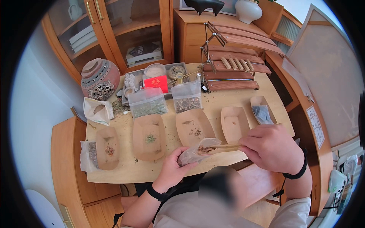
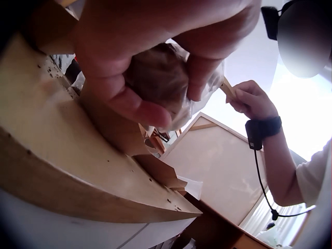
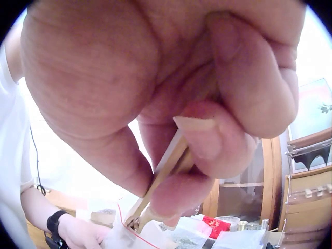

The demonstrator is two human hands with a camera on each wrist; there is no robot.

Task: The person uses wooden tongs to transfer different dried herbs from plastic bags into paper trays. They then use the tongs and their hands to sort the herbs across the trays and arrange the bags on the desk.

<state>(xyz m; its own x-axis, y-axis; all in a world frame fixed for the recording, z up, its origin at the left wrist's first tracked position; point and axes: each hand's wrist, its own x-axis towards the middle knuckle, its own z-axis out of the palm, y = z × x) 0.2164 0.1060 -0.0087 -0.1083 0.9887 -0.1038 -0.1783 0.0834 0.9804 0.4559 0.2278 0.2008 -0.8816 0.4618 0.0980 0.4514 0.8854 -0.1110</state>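
Note:
My left hand (image 1: 173, 166) grips a clear plastic zip bag (image 1: 187, 156) at the table's front edge, its mouth toward the right. Brown dried pieces (image 1: 205, 150) show in the mouth; in the left wrist view, the thumb and fingers curl round the bag's bulging lower part. My right hand (image 1: 272, 147) pinches light wooden tongs (image 1: 229, 147) between thumb and fingers. Their tips reach into the bag's mouth among the dried pieces. From the right wrist, the tongs (image 3: 168, 165) slope down into the bag (image 3: 122, 234), which has a red line along its opening.
Several paper trays stand across the table (image 1: 125, 173), including one with green bits (image 1: 149, 139) and one with brown crumbs (image 1: 195, 132). Behind them are filled bags (image 1: 148, 108), a grey tray (image 1: 135, 74) with a red packet (image 1: 156, 83), a wooden rack (image 1: 235, 72) and a pierced pot (image 1: 99, 81).

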